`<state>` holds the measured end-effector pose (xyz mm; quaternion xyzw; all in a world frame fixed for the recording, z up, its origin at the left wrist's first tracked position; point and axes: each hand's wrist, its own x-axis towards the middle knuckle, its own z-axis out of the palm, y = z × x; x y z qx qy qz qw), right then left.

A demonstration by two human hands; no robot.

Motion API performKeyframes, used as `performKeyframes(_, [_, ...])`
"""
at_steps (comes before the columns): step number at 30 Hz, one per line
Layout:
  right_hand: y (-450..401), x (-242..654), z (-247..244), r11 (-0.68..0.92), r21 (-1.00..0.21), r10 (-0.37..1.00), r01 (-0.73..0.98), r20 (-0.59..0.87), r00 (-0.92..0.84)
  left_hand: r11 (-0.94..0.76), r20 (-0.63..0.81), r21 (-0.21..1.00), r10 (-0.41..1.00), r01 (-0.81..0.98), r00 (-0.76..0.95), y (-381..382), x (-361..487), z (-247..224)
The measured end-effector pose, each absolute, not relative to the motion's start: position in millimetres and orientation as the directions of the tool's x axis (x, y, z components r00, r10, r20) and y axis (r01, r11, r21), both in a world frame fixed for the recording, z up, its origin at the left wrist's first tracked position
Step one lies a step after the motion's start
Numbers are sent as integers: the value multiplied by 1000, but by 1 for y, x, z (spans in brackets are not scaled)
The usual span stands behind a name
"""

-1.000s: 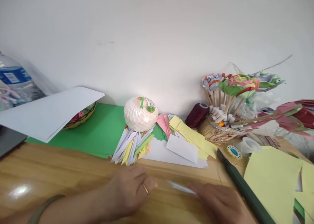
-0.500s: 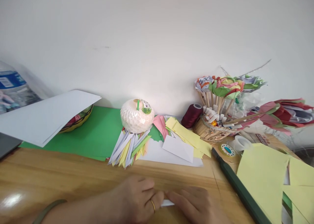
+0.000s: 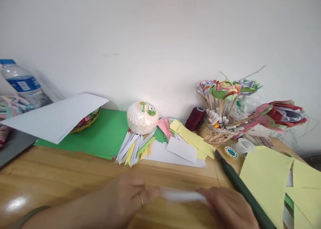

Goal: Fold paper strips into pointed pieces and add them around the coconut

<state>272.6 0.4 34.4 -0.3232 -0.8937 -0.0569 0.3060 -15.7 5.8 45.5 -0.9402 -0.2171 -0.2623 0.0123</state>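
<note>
Against a plain white wall (image 3: 150,38), a glossy, light-brown wooden table (image 3: 75,165) holds colored paper at several stages of work. At the near edge, a narrow strip of white paper (image 3: 182,195), blurred by motion, spans the gap between two bare hands. The right hand (image 3: 228,205) pinches its right end between thumb and fingers; the left hand (image 3: 130,199), a gold-colored ring on one finger, has curled fingertips at the other end, though blur leaves it impossible to tell whether they grip or merely touch. Beyond them, a fanned bundle of slim, pointed white, yellow and green paper pieces (image 3: 132,148) appears to be finished folding, while the strip in hand looks only partly worked. Flat yellow paper strips (image 3: 193,137) and a white paper rectangle (image 3: 182,150) lie unfolded to the right of the bundle, and large yellow sheets (image 3: 263,175) seem to await use. Multicolored paper flowers (image 3: 227,90) on wooden sticks, apparently complete, stand in a woven tan basket (image 3: 213,135).
</note>
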Motion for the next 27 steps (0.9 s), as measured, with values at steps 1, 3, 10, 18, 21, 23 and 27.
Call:
performKeyframes(1, [2,273,33,750,-106,552,653,644,-530,-878,535,129,453,461,713,7,-22,46])
performKeyframes(3, [4,270,31,763,-124,541,634,660,-522,-834,623,127,489,537,611,9,-29,48])
performKeyframes(10, [-4,239,33,890,-111,424,442,558,-713,-888,603,28,381,459,701,-4,-16,38])
performKeyframes(18, [2,248,29,852,-170,496,495,562,-662,-607,683,-222,461,763,566,1,-51,22])
performKeyframes(21, [5,246,25,851,-190,506,490,552,-664,-385,612,-366,586,847,531,10,-58,25])
performKeyframes(23, [4,245,23,853,-199,507,483,538,-673,-303,594,-418,622,857,510,11,-57,27])
performKeyframes(27, [10,249,18,778,-205,601,595,520,-607,-439,643,-423,471,793,604,7,-51,29])
